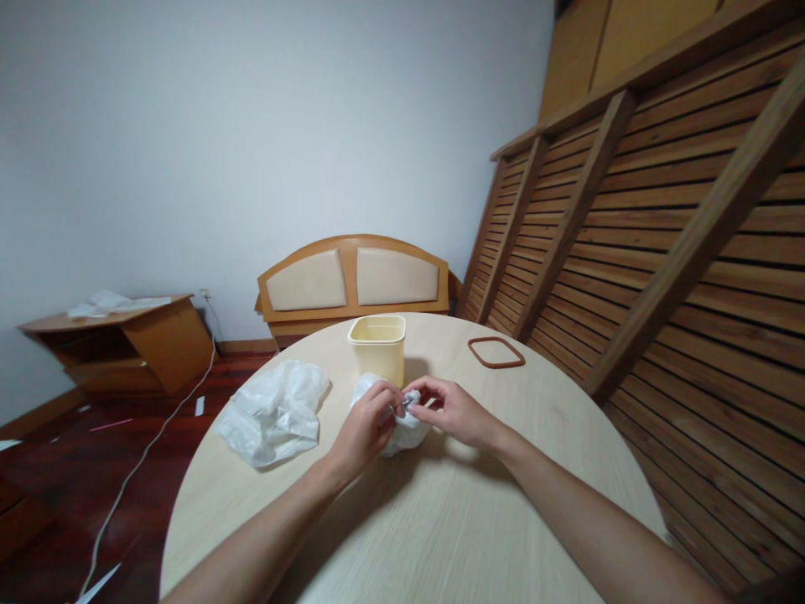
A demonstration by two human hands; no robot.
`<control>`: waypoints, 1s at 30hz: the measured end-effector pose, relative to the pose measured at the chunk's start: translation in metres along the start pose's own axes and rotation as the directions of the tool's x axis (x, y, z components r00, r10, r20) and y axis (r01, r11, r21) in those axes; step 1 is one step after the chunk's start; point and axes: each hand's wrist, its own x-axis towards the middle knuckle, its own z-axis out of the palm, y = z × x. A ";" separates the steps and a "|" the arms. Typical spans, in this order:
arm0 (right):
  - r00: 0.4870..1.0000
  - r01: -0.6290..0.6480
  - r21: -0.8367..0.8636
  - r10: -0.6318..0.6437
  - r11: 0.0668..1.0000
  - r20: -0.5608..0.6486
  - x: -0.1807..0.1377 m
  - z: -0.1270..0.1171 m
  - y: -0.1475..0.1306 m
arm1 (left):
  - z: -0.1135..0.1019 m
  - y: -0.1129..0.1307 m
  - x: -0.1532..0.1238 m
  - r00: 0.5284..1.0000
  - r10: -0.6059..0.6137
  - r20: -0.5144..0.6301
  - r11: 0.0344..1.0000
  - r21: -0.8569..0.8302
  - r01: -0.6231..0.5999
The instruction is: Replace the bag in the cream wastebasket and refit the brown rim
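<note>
Both my hands meet over a small white plastic bag [396,424] lying on the round light-wood table [440,520]. My left hand [368,426] curls its fingers into the bag's left side. My right hand [453,411] pinches the bag's top edge between thumb and fingers. Just behind the hands stands an open cream plastic container [377,346]. A larger crumpled white plastic bag [277,411] lies on the table to the left of my hands.
A brown rubber seal ring [496,352] lies flat at the table's far right. Slatted wooden panels [660,252] lean along the right. A headboard [355,285] stands against the back wall, a low wooden cabinet [126,344] sits at the left, and a cable [144,457] runs over the dark floor.
</note>
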 end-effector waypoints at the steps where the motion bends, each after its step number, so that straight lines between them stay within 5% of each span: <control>1: 1.000 0.006 -0.021 -0.006 1.000 -0.008 0.000 0.000 -0.001 | 0.000 0.002 0.000 1.000 -0.003 -0.006 1.000 0.004 0.004; 7: 0.987 0.108 -0.153 -0.124 0.982 -0.101 0.001 0.002 -0.004 | -0.001 0.015 0.002 0.997 -0.069 -0.020 0.998 0.003 0.070; 17: 0.976 0.132 -0.069 -0.142 0.989 -0.163 0.001 0.006 -0.005 | 0.006 0.002 -0.001 0.973 -0.232 -0.016 0.971 -0.054 0.231; 26: 0.958 0.288 -0.331 -0.274 0.899 0.088 -0.005 0.007 -0.001 | 0.008 -0.011 -0.001 0.954 -0.269 -0.129 0.950 -0.195 0.242; 30: 0.952 0.307 -0.330 -0.294 0.893 0.088 -0.005 0.008 0.000 | 0.010 -0.006 -0.001 0.958 -0.248 -0.143 0.951 -0.225 0.212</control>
